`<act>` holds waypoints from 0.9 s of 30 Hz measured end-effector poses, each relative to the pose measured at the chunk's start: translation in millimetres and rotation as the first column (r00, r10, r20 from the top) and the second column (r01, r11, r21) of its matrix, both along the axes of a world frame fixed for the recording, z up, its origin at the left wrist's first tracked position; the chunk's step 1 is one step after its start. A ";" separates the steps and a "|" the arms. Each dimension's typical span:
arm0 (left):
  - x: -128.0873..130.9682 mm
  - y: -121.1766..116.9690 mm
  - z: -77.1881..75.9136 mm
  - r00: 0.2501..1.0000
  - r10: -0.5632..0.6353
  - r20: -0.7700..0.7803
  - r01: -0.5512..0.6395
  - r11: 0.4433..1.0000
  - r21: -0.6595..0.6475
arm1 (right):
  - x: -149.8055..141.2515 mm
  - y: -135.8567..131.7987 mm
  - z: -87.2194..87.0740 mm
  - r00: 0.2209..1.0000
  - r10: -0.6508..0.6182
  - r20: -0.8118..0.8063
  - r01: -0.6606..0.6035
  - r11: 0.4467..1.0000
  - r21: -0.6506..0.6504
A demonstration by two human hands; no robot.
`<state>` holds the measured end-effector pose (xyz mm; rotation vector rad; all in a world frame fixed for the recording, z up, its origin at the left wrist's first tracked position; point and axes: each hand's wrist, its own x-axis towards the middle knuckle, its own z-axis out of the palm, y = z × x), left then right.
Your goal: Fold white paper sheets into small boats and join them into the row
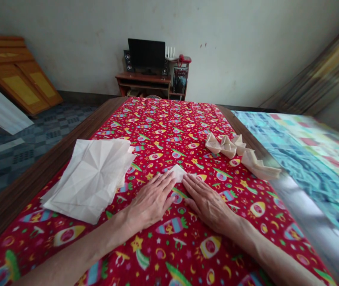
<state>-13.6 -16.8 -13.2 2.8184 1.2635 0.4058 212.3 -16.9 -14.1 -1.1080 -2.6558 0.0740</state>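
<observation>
A small folded piece of white paper (pixel 177 172) lies flat on the red patterned cloth (pixel 169 254), its top corner pointing away from me. My left hand (pixel 153 196) rests flat, its outstretched fingertips pressing on the paper's left side. From the other side, my right hand (pixel 206 200) lies flat too, fingers extended over the paper's right side. Both hands cover the paper's outer parts, so its full shape is hidden. To the left is a stack of creased white paper sheets (pixel 97 174). Several folded paper shapes (pixel 227 146) stand in a group at the right.
More folded paper pieces, nested together (pixel 258 166), lie near the table's right edge. Brown wood (pixel 76 139) borders the cloth. A bed with a blue patterned cover (pixel 294 147) adjoins on the right. Beyond the table stand a desk (pixel 145 79) and a monitor (pixel 147 53).
</observation>
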 end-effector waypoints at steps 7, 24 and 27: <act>-17.1 -4.7 4.7 0.997 0.051 -0.066 -0.048 0.998 0.046 | -1.1 0.1 3.5 0.998 -0.039 -0.041 0.042 0.997 0.065; -35.8 14.9 7.2 0.965 0.160 0.209 -0.183 0.978 0.098 | -24.7 30.5 16.1 0.990 -0.061 0.130 0.024 0.963 0.269; -38.6 17.8 3.5 0.947 0.191 0.259 -0.208 0.977 0.043 | -25.9 32.5 19.8 0.990 -0.050 0.130 0.017 0.969 0.245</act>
